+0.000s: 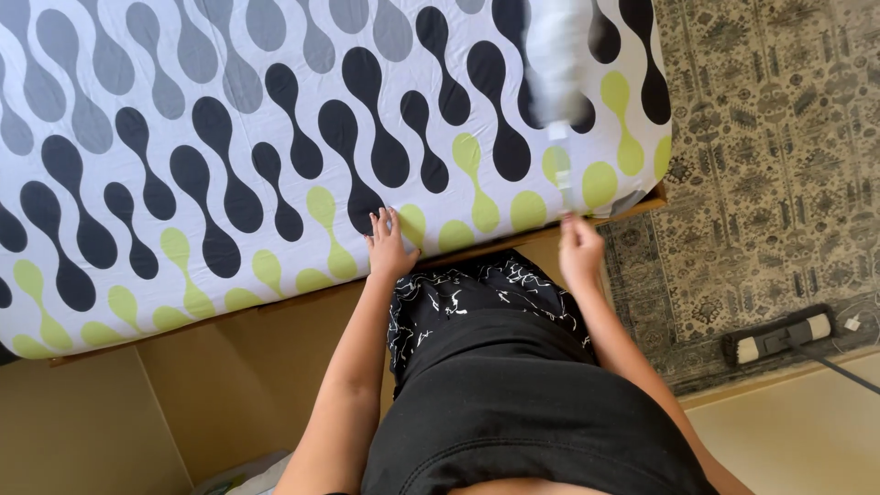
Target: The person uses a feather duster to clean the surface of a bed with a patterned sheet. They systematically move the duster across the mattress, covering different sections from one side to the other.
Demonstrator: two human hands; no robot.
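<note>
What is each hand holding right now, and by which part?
The right hand grips a blurred white duster by its handle's lower end. The left hand holds nothing, resting flat on the patterned bedsheet.

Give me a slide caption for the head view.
Left hand rests on patterned bedsheet; right hand swings a blurred white duster.

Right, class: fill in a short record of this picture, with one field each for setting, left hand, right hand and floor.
Setting: bed with a sheet patterned in black, grey and green blobs
Left hand: flat on the sheet at the mattress edge, fingers spread
Right hand: closed on the handle of a blurred white duster raised over the bed
Floor: patterned rug; flat mop head at its edge
</note>
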